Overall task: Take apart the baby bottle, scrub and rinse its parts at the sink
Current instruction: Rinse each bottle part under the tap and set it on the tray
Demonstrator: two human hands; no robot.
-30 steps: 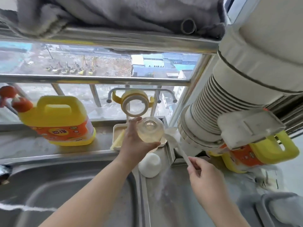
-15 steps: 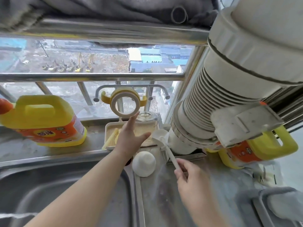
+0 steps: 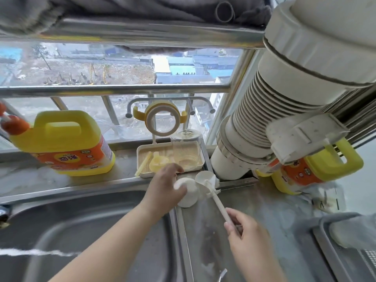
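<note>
Head view: the left hand point(image 3: 165, 185) is curling its fingers around a white bottle cap point(image 3: 188, 192) on the counter beside the sink point(image 3: 85, 231). The right hand point(image 3: 247, 239) is pinching a bottle brush point(image 3: 211, 189) by its handle. Grasping the cap firmly before lifting should be keeping it from slipping.

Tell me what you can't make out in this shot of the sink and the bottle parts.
- White cap, head view: the left hand covers its left side, so the grip is unclear.
- Brush: the handle's end is hidden inside the right hand.
- Tap: cut off by the left edge.
- Drying tray: the small pale parts inside blur together.
- Detergent jug: label print too small to read.
</note>
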